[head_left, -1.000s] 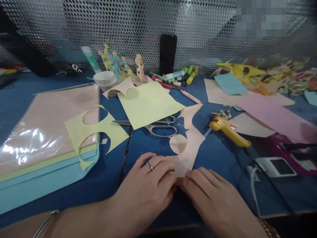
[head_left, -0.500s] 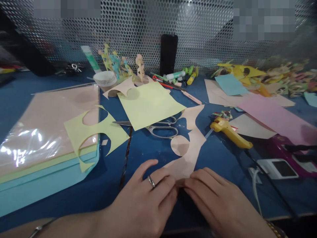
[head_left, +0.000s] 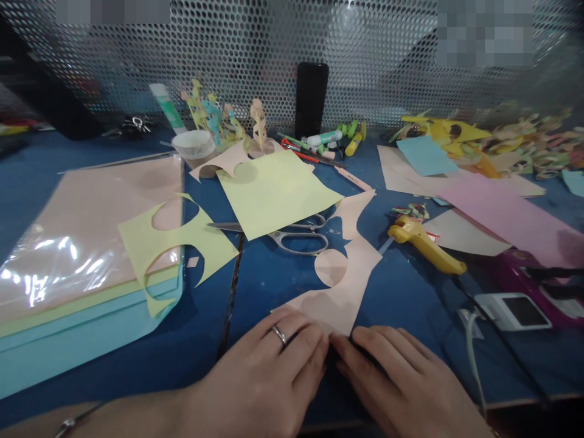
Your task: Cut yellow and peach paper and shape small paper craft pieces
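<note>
My left hand (head_left: 274,371), a ring on one finger, is closed at the near end of a peach paper offcut (head_left: 351,286). Close beside it, my right hand (head_left: 396,377) has its fingers closed too, thumb and fingertips almost meeting those of the left. Whatever lies between the fingertips is hidden. A round peach paper disc (head_left: 331,267) rests against the offcut's curved cut-out. Beyond the hands lie grey-handled scissors (head_left: 303,242), partly under a light yellow paper sheet (head_left: 276,194).
To the right lies a yellow hot glue gun (head_left: 426,246) with its cord, near a white device (head_left: 513,311). A plastic sleeve of coloured paper (head_left: 100,243) and a yellow offcut (head_left: 173,243) are left. A phone (head_left: 311,100) leans at the back, near a white cup (head_left: 194,146).
My left index finger has come down from its raised position onto the paper's edge. My right fingertips have shifted slightly down and back, exposing more of the peach offcut.
</note>
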`<state>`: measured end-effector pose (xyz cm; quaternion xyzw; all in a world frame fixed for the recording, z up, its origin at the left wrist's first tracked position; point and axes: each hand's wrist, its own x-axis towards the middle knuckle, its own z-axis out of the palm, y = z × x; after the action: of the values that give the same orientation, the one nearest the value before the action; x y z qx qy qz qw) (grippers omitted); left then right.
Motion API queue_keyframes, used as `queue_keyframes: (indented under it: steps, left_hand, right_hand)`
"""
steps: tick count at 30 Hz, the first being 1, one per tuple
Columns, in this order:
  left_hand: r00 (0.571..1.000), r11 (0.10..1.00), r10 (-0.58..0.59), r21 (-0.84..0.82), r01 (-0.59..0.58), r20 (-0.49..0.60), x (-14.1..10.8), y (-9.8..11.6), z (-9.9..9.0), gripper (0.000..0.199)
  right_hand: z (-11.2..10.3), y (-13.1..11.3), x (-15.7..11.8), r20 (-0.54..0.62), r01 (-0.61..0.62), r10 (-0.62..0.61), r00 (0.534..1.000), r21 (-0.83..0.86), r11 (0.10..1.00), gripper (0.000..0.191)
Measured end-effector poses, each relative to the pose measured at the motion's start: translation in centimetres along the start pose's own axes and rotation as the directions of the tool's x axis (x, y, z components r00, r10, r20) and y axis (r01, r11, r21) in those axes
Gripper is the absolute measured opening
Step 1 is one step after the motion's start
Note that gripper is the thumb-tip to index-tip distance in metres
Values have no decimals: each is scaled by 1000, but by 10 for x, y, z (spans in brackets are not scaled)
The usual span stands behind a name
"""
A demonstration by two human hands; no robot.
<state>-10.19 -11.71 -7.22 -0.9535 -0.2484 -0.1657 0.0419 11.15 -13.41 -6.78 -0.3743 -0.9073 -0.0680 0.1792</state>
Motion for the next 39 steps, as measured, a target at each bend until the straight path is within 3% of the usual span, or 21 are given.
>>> queue_keyframes:
  steps: [4,15,23,33,39]
  left_hand:
    - [999,998,19,52,-20,34,-2,1,1,30]
    - [997,990,-29,137,38,-69,2,3,-1,32]
    - [995,995,-21,98,30,-95,-2,7,-1,26]
    - [993,994,-96,53,99,-65,1,6,0,27]
    - [988,989,-148,-40,146,-55,3,3,-1,24]
  right_hand:
    - [5,-1,-3,-20,21,-21,1000,-36,999,38]
    - [4,-3,2,-6,31,-31,999,-82,996,40]
    - [4,-1,2,12,8,-7,1000,-44,999,40]
    - [0,0,3,61,-35,36,998,-15,999,42]
    - [-2,-2,5,14,-57,57,998,28,998,39]
